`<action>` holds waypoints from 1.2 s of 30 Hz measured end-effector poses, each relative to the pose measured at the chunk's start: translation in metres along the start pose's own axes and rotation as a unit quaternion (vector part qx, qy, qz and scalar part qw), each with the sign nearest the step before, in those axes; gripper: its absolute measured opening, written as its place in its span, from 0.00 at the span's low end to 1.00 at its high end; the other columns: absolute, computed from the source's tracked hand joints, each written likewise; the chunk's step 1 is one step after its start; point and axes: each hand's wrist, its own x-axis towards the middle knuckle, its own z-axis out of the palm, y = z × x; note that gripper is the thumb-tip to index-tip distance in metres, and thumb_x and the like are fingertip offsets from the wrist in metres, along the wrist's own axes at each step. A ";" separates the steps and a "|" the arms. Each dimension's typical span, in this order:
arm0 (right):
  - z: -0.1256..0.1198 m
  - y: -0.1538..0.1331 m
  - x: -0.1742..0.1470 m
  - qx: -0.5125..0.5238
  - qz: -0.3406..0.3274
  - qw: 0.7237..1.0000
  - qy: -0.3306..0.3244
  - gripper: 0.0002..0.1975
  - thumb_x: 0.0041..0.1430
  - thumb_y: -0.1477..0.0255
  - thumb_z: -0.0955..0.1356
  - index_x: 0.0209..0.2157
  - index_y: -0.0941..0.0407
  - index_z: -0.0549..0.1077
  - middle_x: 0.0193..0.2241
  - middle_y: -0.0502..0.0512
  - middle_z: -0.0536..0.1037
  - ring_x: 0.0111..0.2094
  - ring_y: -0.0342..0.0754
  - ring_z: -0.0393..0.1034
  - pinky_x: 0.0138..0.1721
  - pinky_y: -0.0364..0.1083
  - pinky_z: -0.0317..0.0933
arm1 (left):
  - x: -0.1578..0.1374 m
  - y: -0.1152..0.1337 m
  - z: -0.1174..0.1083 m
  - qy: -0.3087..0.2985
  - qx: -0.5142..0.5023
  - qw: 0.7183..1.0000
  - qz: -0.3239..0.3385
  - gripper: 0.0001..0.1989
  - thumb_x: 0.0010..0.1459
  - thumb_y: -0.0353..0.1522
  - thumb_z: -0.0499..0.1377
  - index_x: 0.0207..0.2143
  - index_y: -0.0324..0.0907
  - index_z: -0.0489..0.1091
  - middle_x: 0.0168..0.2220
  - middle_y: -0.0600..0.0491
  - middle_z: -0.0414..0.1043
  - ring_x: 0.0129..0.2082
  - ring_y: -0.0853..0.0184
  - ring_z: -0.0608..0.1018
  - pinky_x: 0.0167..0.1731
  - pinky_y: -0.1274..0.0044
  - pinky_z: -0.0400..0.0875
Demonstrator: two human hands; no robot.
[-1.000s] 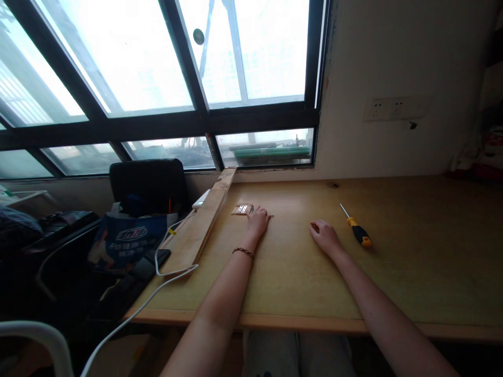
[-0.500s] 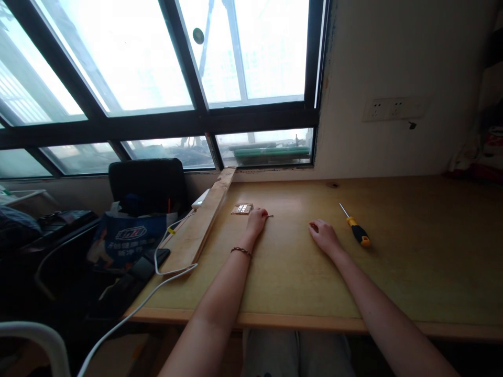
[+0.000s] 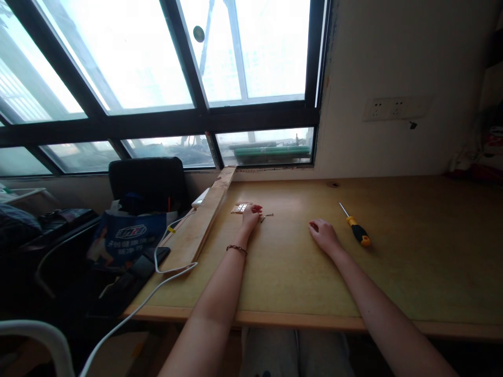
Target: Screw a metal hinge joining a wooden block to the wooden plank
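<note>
My left hand [image 3: 250, 215] is over the table beside a small wooden piece with a shiny metal hinge plate [image 3: 241, 208], partly covering its right end. Its fingers are slightly apart, and I see nothing held in them. Just right of the fingertips, a few small screws [image 3: 269, 215] lie on the tabletop. My right hand [image 3: 324, 234] rests on the table with fingers loosely curled and a gap by the thumb; nothing shows in it. Farther right lies a screwdriver [image 3: 358, 232] with a yellow and black handle, its shaft pointing away from me.
A long wooden board [image 3: 204, 225] lies along the table's left side, with a white cable [image 3: 173, 272] looping over its near end. Left of the table are a black chair [image 3: 147, 180] and a blue bag [image 3: 126, 238]. A wall socket [image 3: 396, 108] is at the back right.
My left hand has moved a little left, away from the screws, and its fingers have loosened. More of the screws shows on the table. My right hand has stayed still.
</note>
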 end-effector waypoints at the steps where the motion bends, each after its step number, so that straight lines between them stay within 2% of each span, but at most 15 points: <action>1: 0.000 0.000 0.000 0.000 0.001 1.000 0.000 0.09 0.53 0.74 0.62 0.34 0.60 0.73 0.33 0.58 0.75 0.36 0.47 0.68 0.40 0.43 0.59 | 0.000 0.000 -0.001 -0.015 0.011 1.000 0.004 0.18 0.43 0.21 0.49 0.37 0.37 0.71 0.37 0.49 0.72 0.36 0.69 0.74 0.35 0.79 0.69; 5: 0.000 -0.001 0.000 0.000 0.001 1.000 -0.001 0.09 0.53 0.74 0.62 0.33 0.59 0.73 0.33 0.57 0.75 0.36 0.46 0.67 0.40 0.43 0.59 | -0.006 0.003 -0.006 -0.051 0.104 0.991 0.060 0.18 0.40 0.22 0.51 0.34 0.40 0.74 0.37 0.52 0.72 0.40 0.67 0.72 0.42 0.77 0.66; 8: 0.000 -0.001 0.000 0.000 0.001 1.000 -0.002 0.09 0.54 0.73 0.62 0.34 0.59 0.73 0.32 0.57 0.75 0.36 0.46 0.67 0.40 0.43 0.59 | -0.011 0.009 -0.007 -0.072 0.138 0.983 0.096 0.19 0.40 0.22 0.51 0.35 0.42 0.74 0.39 0.53 0.72 0.42 0.67 0.71 0.46 0.76 0.64; 11: 0.000 0.000 0.000 0.000 0.001 1.000 -0.003 0.10 0.54 0.73 0.62 0.34 0.60 0.73 0.33 0.57 0.75 0.36 0.47 0.67 0.40 0.43 0.58 | -0.014 0.014 -0.008 -0.106 0.140 0.978 0.116 0.21 0.40 0.21 0.50 0.35 0.43 0.74 0.41 0.54 0.71 0.42 0.69 0.71 0.46 0.78 0.63; 14: 0.000 0.001 0.001 0.001 0.003 1.000 -0.003 0.10 0.54 0.73 0.62 0.34 0.60 0.73 0.33 0.58 0.75 0.36 0.46 0.67 0.40 0.42 0.58 | -0.014 0.017 -0.007 -0.122 0.147 0.975 0.112 0.17 0.41 0.22 0.51 0.32 0.42 0.74 0.39 0.54 0.70 0.40 0.69 0.71 0.44 0.77 0.64; 21: 0.001 0.002 0.001 0.000 0.004 1.000 -0.005 0.10 0.54 0.73 0.62 0.34 0.60 0.73 0.33 0.57 0.75 0.36 0.46 0.67 0.40 0.42 0.58 | -0.014 0.015 -0.004 -0.096 0.182 0.973 0.109 0.06 0.45 0.30 0.59 0.28 0.42 0.74 0.34 0.53 0.70 0.39 0.65 0.70 0.47 0.71 0.59; 28: 0.002 0.003 0.002 0.006 0.006 1.000 -0.007 0.10 0.53 0.74 0.62 0.34 0.60 0.73 0.33 0.57 0.75 0.36 0.46 0.67 0.40 0.42 0.58 | -0.010 0.009 0.007 -0.027 0.251 0.963 0.096 0.14 0.45 0.37 0.61 0.35 0.41 0.71 0.40 0.48 0.67 0.44 0.60 0.66 0.45 0.71 0.59; 36: 0.002 0.003 0.002 0.007 0.007 1.000 -0.003 0.09 0.53 0.74 0.63 0.33 0.60 0.74 0.33 0.57 0.75 0.35 0.46 0.68 0.39 0.42 0.58 | -0.008 0.005 0.013 -0.049 0.298 0.950 0.076 0.12 0.51 0.40 0.56 0.30 0.41 0.71 0.41 0.47 0.66 0.44 0.57 0.64 0.42 0.69 0.58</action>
